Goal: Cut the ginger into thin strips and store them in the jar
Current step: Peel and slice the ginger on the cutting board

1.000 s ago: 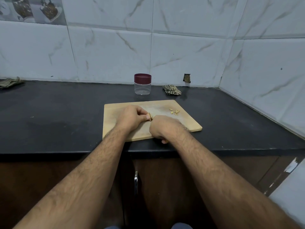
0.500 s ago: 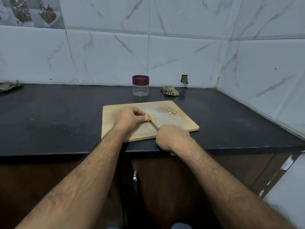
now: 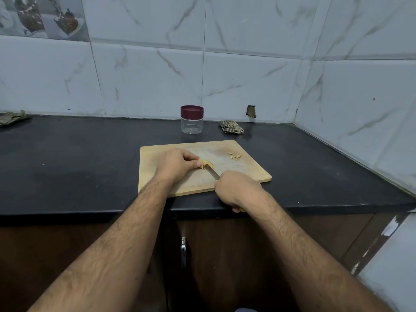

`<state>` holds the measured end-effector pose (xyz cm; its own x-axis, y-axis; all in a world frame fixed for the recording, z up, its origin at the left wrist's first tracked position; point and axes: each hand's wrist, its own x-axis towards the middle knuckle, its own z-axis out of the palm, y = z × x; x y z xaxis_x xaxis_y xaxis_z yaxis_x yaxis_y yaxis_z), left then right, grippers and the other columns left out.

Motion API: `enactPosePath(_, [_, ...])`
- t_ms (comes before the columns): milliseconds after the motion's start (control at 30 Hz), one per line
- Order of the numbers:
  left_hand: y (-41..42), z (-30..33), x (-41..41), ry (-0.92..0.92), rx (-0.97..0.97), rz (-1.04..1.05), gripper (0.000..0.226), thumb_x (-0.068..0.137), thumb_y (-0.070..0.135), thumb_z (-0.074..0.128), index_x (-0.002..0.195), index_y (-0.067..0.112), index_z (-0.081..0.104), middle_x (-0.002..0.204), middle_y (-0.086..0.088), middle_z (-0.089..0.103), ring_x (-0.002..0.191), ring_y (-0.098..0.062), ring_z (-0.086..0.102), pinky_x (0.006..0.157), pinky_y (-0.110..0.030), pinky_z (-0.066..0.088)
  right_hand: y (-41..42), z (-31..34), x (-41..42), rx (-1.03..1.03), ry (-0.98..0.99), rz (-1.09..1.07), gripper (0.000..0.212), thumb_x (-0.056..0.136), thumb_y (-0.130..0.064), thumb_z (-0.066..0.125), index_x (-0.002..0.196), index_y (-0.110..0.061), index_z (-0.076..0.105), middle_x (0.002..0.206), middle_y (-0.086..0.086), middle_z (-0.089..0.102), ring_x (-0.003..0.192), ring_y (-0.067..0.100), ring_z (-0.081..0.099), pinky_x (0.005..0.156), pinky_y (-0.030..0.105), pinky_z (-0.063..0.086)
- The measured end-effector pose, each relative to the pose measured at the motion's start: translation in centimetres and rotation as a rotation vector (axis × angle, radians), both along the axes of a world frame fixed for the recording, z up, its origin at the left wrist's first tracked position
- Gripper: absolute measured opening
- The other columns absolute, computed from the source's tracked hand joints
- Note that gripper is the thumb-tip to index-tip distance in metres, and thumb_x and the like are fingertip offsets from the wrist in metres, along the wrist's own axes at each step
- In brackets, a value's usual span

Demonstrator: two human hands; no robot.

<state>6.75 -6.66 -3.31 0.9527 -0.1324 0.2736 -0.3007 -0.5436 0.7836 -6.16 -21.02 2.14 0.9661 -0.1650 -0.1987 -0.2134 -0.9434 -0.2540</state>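
A wooden cutting board (image 3: 252,170) lies on the black counter. My left hand (image 3: 175,164) pinches a small piece of ginger (image 3: 207,164) against the board's middle. My right hand (image 3: 236,188) grips a knife (image 3: 212,173) by its yellow handle near the board's front edge; the blade's tip meets the ginger. A few cut ginger bits (image 3: 235,156) lie on the board's far right part. The clear jar (image 3: 192,120) with a maroon lid stands closed behind the board.
A crumpled patterned cloth (image 3: 231,126) lies right of the jar by the tiled wall. Another cloth (image 3: 12,117) sits at the counter's far left. The wall corner closes off the right side. A cabinet door handle (image 3: 183,251) shows below the counter's edge.
My right hand has drawn back toward the counter's front edge, pulling the knife along so the blade shows. The ginger is now visible beyond my left fingertips, which stayed put.
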Motion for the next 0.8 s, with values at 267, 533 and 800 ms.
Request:
enactPosePath(267, [-0.2, -0.1, 0.0, -0.018, -0.010, 0.038, 0.010, 0.076, 0.033, 0.084, 0.074, 0.029, 0.075, 0.076, 0.014, 0.072, 0.080, -0.006, 0.065, 0.073, -0.028, 0.049, 1.2, 0.4, 1.3, -0.015, -0.094, 0.016, 0.024, 0.102, -0.023, 0.037, 0.085, -0.014, 0.052, 0.071, 0.002, 0.063, 0.054, 0.018, 0.061, 0.052, 0.028, 0.040])
enactPosePath(533, [-0.1, -0.2, 0.2, -0.018, 0.017, 0.045, 0.007, 0.077, 0.037, 0.082, 0.078, 0.031, 0.078, 0.081, 0.018, 0.072, 0.085, -0.002, 0.065, 0.068, -0.024, 0.044, 1.8, -0.4, 2.5, -0.024, -0.117, 0.011, 0.025, 0.102, -0.027, 0.038, 0.114, -0.016, 0.057, 0.104, 0.004, 0.066, 0.090, 0.024, 0.065, 0.072, 0.031, 0.046])
enactPosePath(800, [0.0, -0.3, 0.3, -0.011, 0.006, 0.043, 0.007, 0.076, 0.036, 0.083, 0.075, 0.033, 0.077, 0.081, 0.019, 0.072, 0.087, -0.002, 0.064, 0.075, -0.027, 0.050, 2.0, -0.5, 2.5, -0.054, -0.130, 0.023, 0.026, 0.102, -0.026, 0.039, 0.117, -0.017, 0.057, 0.109, 0.004, 0.065, 0.096, 0.024, 0.067, 0.075, 0.032, 0.048])
